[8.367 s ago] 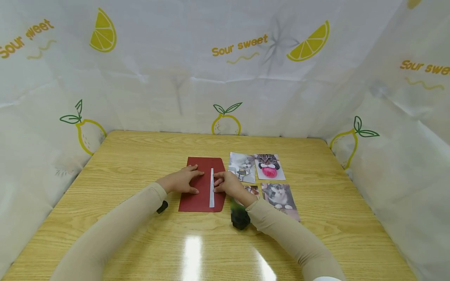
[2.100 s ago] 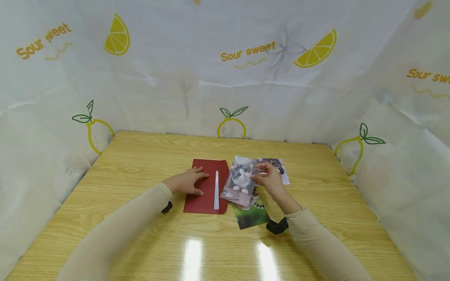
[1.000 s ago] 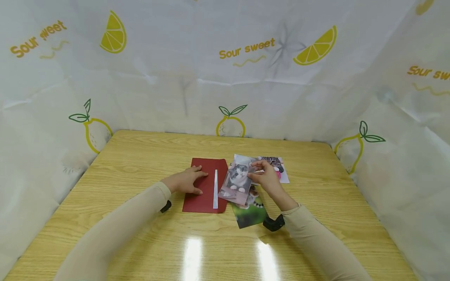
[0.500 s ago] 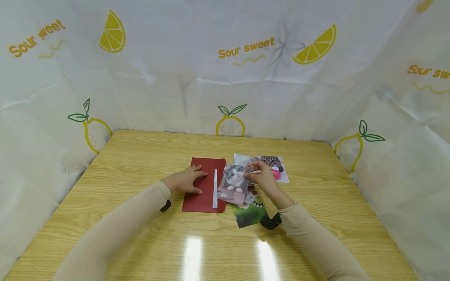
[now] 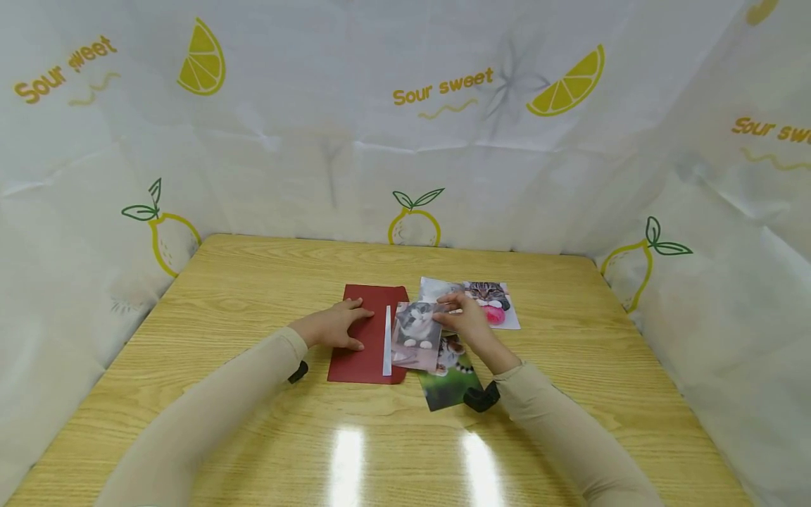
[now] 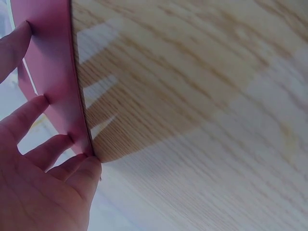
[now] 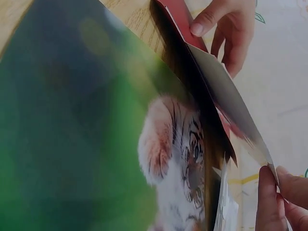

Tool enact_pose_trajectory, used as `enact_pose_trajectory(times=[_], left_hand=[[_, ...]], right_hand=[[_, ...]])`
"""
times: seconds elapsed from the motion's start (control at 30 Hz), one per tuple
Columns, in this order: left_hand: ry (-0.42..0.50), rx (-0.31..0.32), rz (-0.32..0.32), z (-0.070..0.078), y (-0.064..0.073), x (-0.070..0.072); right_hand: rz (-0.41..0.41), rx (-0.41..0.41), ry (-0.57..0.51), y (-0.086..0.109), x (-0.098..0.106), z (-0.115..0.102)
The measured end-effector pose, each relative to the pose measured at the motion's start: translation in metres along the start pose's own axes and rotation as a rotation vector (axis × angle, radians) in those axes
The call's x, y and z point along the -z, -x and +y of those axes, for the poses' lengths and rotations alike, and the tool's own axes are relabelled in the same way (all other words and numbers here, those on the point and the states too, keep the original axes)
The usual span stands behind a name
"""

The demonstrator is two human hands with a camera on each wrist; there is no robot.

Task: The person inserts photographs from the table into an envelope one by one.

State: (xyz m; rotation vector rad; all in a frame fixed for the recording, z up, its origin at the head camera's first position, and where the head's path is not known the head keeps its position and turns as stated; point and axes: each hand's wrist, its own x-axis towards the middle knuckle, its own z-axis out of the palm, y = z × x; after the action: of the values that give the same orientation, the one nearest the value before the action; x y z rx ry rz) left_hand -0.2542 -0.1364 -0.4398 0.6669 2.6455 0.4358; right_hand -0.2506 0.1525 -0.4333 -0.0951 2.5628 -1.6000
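One cat photo [image 5: 415,336] pinched in right hand [image 5: 465,325], left hand [image 5: 332,328] flat on red envelope [image 5: 364,352]

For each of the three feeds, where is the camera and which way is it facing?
Head: on the head, looking forward and down at the table; shows both sleeves, left hand on the red envelope, right hand pinching a grey cat photo.
Left wrist: low beside the palm, facing along the tabletop; fingertips press the envelope.
Right wrist: under the hand, above the tiger cub photo; fingertips pinch the photo's edge.
Shared: all three show the envelope; the right wrist also sees the left hand.
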Motion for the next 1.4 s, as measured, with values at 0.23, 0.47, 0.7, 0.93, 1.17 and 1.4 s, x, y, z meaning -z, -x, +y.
enact_pose_trajectory(times=[0.23,0.47,0.7,0.93,1.17,1.4], left_hand=[[0.012,0.013,-0.004,0.003,0.002,0.001],[0.014,0.023,-0.006,0.003,0.003,0.001],[0.008,0.017,0.000,0.002,0.002,0.001],[0.014,0.026,-0.001,0.003,0.002,0.002],[0.014,0.022,-0.001,0.004,0.003,0.002],[0.022,0.018,0.000,0.004,0.003,0.002]], right_hand=[[-0.049,-0.043,0.006,0.000,-0.005,0.002],[-0.131,-0.092,-0.036,0.005,-0.007,0.000],[-0.179,-0.104,-0.040,0.008,-0.009,-0.003],[-0.159,-0.094,-0.076,0.011,-0.013,-0.003],[-0.133,-0.070,-0.115,0.014,-0.013,-0.002],[-0.165,-0.065,-0.095,0.018,-0.012,-0.004]])
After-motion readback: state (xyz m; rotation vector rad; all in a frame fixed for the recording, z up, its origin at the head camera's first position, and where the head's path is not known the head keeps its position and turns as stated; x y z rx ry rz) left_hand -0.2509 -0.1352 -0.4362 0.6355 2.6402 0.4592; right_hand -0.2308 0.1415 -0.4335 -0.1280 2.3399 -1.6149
